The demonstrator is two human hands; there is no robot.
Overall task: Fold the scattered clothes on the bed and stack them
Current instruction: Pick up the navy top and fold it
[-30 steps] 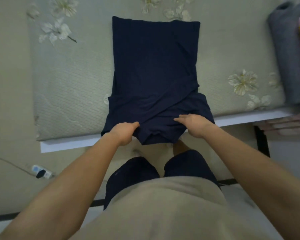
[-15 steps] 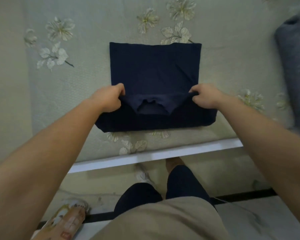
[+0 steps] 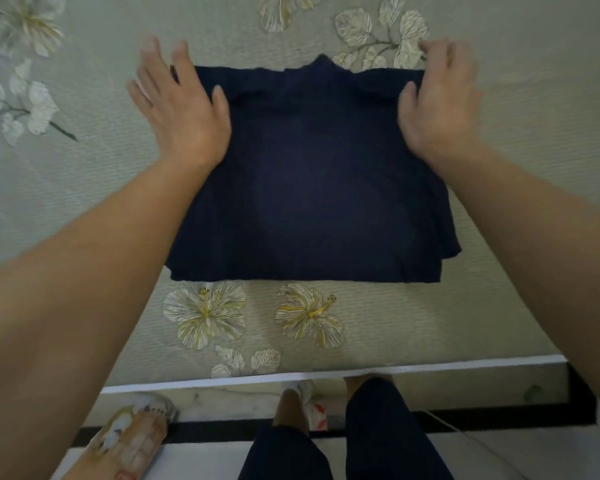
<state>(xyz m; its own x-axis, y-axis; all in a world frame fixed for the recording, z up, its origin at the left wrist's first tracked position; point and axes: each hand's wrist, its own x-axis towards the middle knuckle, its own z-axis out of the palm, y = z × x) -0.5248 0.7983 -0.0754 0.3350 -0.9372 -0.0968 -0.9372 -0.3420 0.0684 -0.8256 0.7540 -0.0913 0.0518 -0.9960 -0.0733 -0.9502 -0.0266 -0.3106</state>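
A person's left hand lies flat, fingers straight and spread, on the far left corner of a folded navy garment, its fingertips reaching past the cloth onto the bedcover. The right hand mirrors it on the far right corner, palm down and fingers extended, the tips blurred. Neither hand grips anything; both simply press on the fabric. The garment rests as a compact, roughly square bundle in the middle of the bed, its near edge straight. A small peak of cloth pokes out along the far edge between the two hands, and a layer juts out slightly at the near right corner. Both bare forearms stretch in from the lower corners of the view. The pale green cover carries printed flowers, two of them just in front of the garment's near edge. Beyond those runs the bed's white edge. Below it, on the floor, stand the person's legs in dark shorts, with a patterned slipper off to the left.
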